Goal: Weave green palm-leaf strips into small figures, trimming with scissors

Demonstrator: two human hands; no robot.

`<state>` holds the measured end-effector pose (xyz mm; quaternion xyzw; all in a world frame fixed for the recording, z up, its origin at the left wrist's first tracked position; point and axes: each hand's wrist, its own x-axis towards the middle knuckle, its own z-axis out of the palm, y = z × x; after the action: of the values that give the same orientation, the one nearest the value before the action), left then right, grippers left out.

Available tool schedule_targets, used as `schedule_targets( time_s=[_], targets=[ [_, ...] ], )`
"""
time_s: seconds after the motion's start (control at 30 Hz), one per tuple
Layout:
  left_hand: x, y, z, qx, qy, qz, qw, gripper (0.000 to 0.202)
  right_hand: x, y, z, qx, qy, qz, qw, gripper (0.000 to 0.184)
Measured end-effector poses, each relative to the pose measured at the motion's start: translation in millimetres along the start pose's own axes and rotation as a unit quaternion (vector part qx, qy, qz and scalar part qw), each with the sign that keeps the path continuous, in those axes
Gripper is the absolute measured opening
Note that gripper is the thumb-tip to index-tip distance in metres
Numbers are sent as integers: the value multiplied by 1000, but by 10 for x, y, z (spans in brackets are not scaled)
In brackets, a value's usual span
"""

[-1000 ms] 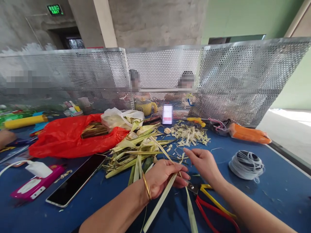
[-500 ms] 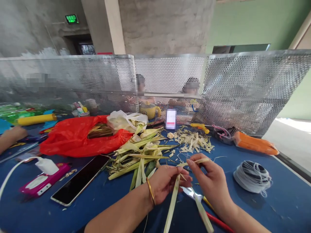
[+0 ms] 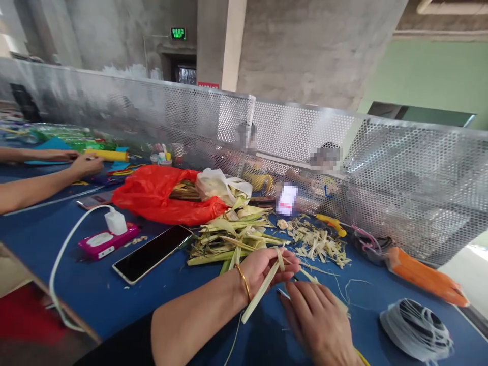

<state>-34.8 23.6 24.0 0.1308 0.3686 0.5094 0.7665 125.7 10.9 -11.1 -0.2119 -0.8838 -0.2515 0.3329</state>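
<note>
My left hand, with a gold bangle on its wrist, is closed round a pale green leaf strip that loops over its fingers and hangs down toward me. My right hand lies palm down on the blue table, fingers spread, over the end of another strip and the scissors, which are mostly hidden. A heap of green and yellow leaf strips lies just beyond my left hand.
A red plastic bag and a white bag sit behind the heap. Cut scraps, a coil of white string, an orange packet, a dark phone and a pink case lie about. Another person's arms rest at left. A perforated metal screen stands behind.
The view has swung left and tilted. My right hand let go of the strip's upper end and dropped flat onto the table. My left hand keeps its strip.
</note>
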Motion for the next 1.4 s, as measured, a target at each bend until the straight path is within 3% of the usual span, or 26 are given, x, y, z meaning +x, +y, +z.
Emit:
schedule_targets(
  time_s=[0.13,0.23,0.3,0.37,0.43,0.47,0.53,0.63,0.7,0.77,0.83,0.9,0.97,1.1,1.27,1.4],
  targets=[
    [-6,-97,46,32,12,36,999,23,74,-29,-91,2,12,-7,1000,19],
    [1,-203,56,58,-16,49,997,21,103,-59,-119,56,-23,-63,996,27],
    [10,-264,45,84,-30,60,994,18,102,-61,-133,96,-17,-58,994,27],
    [14,-299,33,115,-33,70,990,16,93,-31,-149,145,11,5,989,20],
    [5,-305,29,141,-39,73,987,15,84,34,-158,200,50,132,970,11],
    [-4,-301,32,152,-45,73,985,17,81,76,-154,231,66,214,947,8],
    [-25,-288,42,171,-57,80,980,20,81,162,-123,305,81,388,866,12],
    [-42,-277,49,193,-53,114,973,23,90,239,-35,464,49,562,683,21],
    [-42,-277,43,199,-45,129,970,24,99,234,19,553,25,613,563,22],
    [-41,-277,31,201,-44,132,970,24,107,200,50,613,14,633,473,23],
    [-45,-272,20,206,-64,119,969,25,111,170,58,657,12,628,416,23],
    [-51,-255,11,211,-92,93,969,24,105,170,55,683,0,618,390,23],
    [-52,-222,5,202,-100,75,971,21,93,210,46,672,-41,617,407,24],
    [-35,-127,0,167,-42,108,979,19,77,343,-1,619,-135,551,543,26],
    [-16,-64,2,179,-11,120,976,18,121,416,-137,624,-138,350,685,21],
    [-5,-82,0,198,0,134,971,18,156,395,-201,565,-145,289,759,20]
  ],
)
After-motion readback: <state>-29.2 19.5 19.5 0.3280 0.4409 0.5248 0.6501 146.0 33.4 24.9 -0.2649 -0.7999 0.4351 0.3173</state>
